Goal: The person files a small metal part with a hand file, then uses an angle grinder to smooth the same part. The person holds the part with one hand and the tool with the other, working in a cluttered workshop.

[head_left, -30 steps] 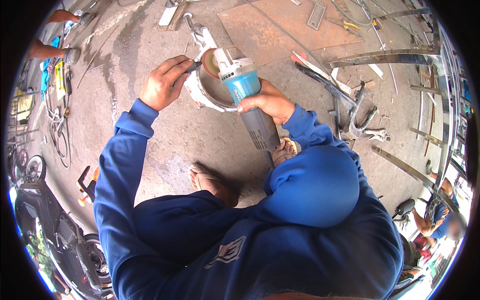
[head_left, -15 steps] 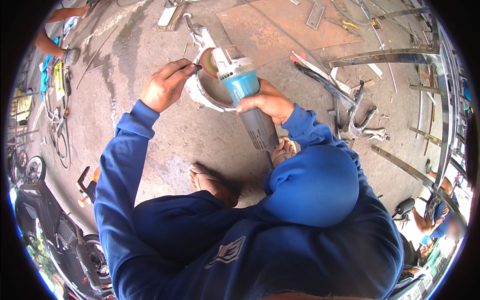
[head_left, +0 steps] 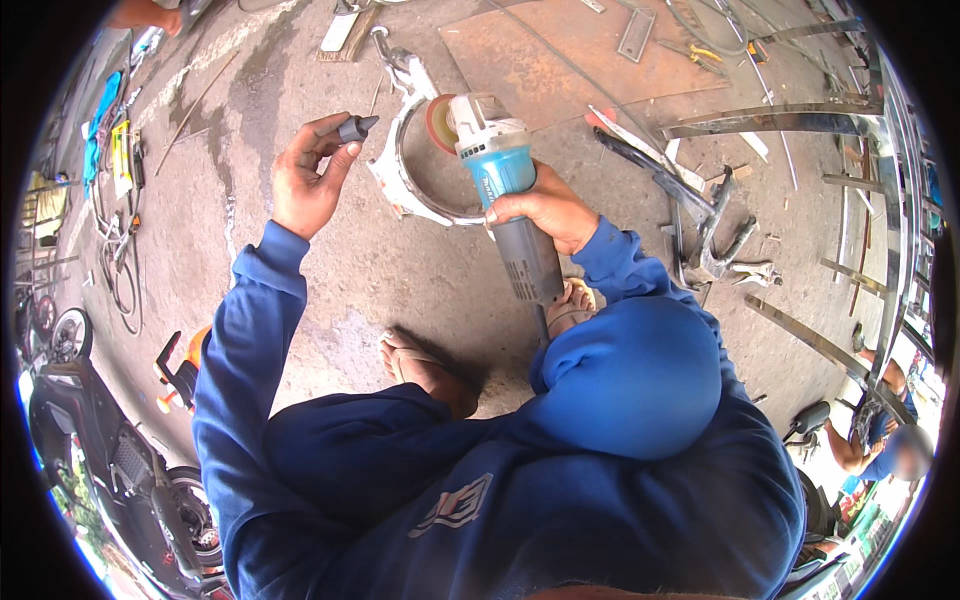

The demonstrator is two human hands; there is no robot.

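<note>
Between the thumb and fingers of my left hand (head_left: 312,180) is a small dark grey piece with a pointed tip (head_left: 356,127), its tip toward the right. My right hand (head_left: 545,208) wraps round the body of a blue and grey angle grinder (head_left: 496,172), whose head points away from me. The reddish-brown disc (head_left: 440,124) on the grinder faces left, apart from the pointed piece. Under the grinder a white curved metal frame part (head_left: 405,182) lies on the concrete floor, partly hidden by the tool.
A rusty metal sheet (head_left: 570,62) lies ahead. On the right are a black bracket-like frame (head_left: 690,215) and long metal bars (head_left: 770,122). Cables (head_left: 122,260) and a motorcycle (head_left: 120,470) are at left. Another person (head_left: 885,450) sits at far right.
My left hand has drawn back from the grinder's disc and turned, bringing the pointed piece into view. The grinder has shifted slightly right. A person's foot at upper left has moved mostly out of view.
</note>
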